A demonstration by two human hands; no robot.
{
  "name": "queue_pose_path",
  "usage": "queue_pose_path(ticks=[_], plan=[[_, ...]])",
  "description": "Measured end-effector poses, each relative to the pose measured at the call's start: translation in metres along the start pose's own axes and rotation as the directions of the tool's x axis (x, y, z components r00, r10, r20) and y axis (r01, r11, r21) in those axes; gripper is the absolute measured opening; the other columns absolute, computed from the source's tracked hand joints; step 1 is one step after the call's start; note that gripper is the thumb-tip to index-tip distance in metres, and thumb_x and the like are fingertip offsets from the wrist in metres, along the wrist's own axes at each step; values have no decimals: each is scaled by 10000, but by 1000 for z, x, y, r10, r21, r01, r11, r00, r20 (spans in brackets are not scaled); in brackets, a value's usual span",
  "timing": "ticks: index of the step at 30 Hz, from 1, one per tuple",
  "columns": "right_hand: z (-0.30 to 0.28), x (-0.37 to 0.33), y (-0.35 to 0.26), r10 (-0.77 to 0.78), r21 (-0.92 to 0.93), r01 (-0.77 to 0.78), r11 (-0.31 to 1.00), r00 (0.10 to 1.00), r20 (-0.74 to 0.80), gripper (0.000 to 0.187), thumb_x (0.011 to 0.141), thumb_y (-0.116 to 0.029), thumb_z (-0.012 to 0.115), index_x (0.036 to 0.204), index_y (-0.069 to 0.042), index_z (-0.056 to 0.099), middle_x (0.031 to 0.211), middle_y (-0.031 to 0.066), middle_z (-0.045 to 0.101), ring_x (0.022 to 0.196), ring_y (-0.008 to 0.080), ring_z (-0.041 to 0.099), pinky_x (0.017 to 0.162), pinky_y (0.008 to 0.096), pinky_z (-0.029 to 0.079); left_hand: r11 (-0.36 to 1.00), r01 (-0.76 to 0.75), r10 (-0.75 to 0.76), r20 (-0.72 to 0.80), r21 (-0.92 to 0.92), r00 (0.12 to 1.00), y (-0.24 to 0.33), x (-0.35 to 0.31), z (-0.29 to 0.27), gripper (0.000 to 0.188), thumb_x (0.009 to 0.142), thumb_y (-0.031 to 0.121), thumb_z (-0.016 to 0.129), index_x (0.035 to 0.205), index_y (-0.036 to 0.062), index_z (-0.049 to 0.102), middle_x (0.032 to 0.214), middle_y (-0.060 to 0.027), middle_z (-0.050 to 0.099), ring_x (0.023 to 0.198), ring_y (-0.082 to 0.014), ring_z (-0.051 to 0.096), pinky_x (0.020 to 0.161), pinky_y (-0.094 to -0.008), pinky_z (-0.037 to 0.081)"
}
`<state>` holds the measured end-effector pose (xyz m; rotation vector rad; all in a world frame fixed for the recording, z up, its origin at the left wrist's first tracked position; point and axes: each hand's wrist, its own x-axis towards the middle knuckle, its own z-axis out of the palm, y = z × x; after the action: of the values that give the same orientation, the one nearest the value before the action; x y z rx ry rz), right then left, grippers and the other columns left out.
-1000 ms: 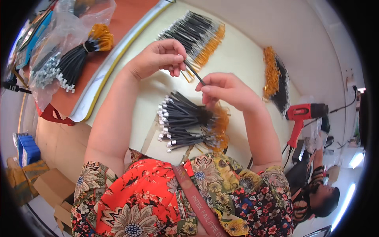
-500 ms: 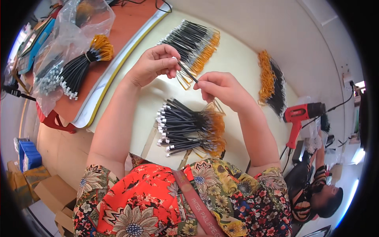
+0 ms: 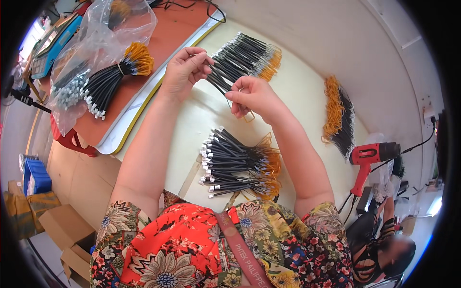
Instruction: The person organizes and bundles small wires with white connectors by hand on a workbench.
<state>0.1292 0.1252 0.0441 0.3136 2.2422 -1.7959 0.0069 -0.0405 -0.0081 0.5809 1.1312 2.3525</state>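
My left hand [image 3: 186, 72] is raised over the pale tabletop, its thumb and fingers pinching the far end of a black-sleeved wire lead [image 3: 219, 85]. Close by on the right, my right hand [image 3: 252, 97] pinches the same lead lower down. A yellow wire loop [image 3: 248, 117] hangs under the right fingers. Just beyond both hands lies a row of similar black leads [image 3: 240, 56] with yellow ends. Nearer to me is a pile of black leads [image 3: 233, 161], white connectors pointing left and yellow wires right. The connector at my left fingertips is hidden.
A third group of leads [image 3: 340, 115] lies at the right, near a red heat gun [image 3: 367, 161]. On the orange surface [image 3: 175, 21] at left are a tied bundle of leads [image 3: 113, 77] and a clear plastic bag [image 3: 96, 43]. Another person [image 3: 384, 245] is at lower right.
The whole view has shifted, so the table things appear farther right. Against them, both hands have moved left, and my right hand has come nearer my left. The lead stays between them.
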Motion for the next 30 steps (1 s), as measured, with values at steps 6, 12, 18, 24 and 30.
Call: queue_pose_path(ticks=[6,12,18,24,30], plan=[[0,-1,3,-35,103,29,994,998,53,174,856,-207,606,862,-46,539,707,69,629,596,120,603,538,225,462,1000,4,-5,-35,-28,999,-2,0,-2,137,859,129,604,959,54,549,847,-87,640,683,-117,617,585,-218,504],[1,-3,-6,22,309,-75,948,985,172,183,910,-222,525,909,-43,561,797,73,641,689,137,619,627,250,488,1000,29,-29,28,-5,999,-1,-3,0,143,859,138,606,954,51,546,847,-98,637,687,-129,624,588,-231,513],[-2,5,2,-46,260,9,966,990,135,173,907,-213,536,909,-43,568,828,75,644,725,144,620,674,257,499,998,49,-48,39,-30,998,1,-3,2,157,859,164,609,948,52,544,851,-101,637,687,-130,624,602,-235,519],[-1,8,1,-61,235,38,971,994,92,169,885,-212,576,894,-43,569,818,69,638,729,138,617,680,247,499,998,43,-41,43,-40,998,1,-3,1,156,867,177,599,946,55,545,852,-94,638,686,-126,622,609,-234,519],[0,8,0,-70,214,53,975,995,72,183,869,-222,603,880,-42,572,815,66,637,729,131,617,673,237,496,999,38,-38,37,-25,999,1,-3,0,151,866,175,599,936,51,549,847,-91,636,682,-123,621,607,-235,519]])
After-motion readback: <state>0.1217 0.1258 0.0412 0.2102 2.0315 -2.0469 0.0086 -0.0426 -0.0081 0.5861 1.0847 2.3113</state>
